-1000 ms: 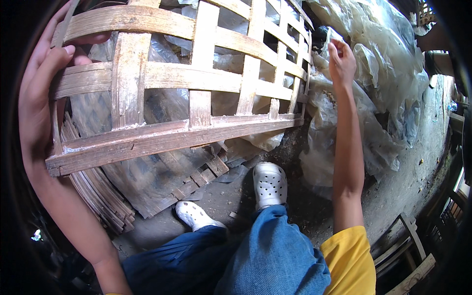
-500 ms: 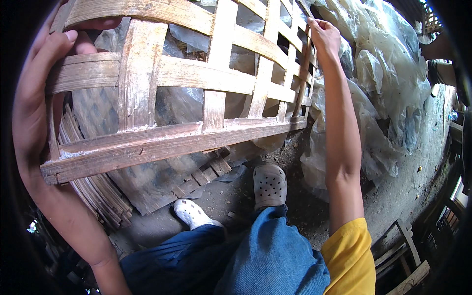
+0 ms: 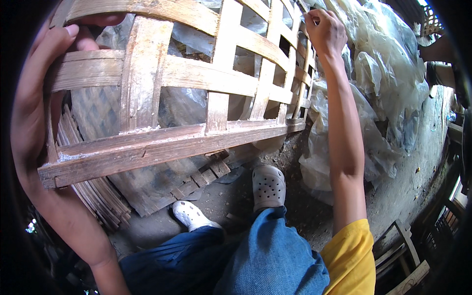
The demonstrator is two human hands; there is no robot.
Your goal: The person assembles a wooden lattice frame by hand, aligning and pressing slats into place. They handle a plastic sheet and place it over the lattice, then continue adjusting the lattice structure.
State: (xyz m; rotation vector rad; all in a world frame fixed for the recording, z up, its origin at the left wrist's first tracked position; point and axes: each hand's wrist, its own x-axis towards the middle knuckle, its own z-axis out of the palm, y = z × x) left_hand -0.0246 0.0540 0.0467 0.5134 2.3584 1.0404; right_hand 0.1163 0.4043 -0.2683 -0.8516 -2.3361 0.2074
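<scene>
A woven bamboo panel [image 3: 216, 81] of wide crossing slats, with a wooden bar [image 3: 172, 153] along its lower edge, fills the upper left. My left hand [image 3: 59, 46] is closed around its left end, thumb in front and fingers passing through a gap between slats. White residue sticks where the slats meet the bar. At the panel's far right edge, my right hand [image 3: 327, 32] is curled in a pinch. Its fingertips are close to the edge; whether they grip it or something small I cannot tell.
Crumpled translucent plastic sheeting [image 3: 378, 73] is heaped at the right. Under the panel lie a stack of thin slats [image 3: 93, 182] and a woven mat [image 3: 147, 191]. My white clogs [image 3: 268, 187] stand on the dirt floor. Wooden frames [image 3: 403, 250] lie lower right; another person's arm [image 3: 440, 51] shows far right.
My right hand has turned, its fingers curling more and shifting slightly up at the panel's edge. The panel has moved very little; my left hand keeps its hold.
</scene>
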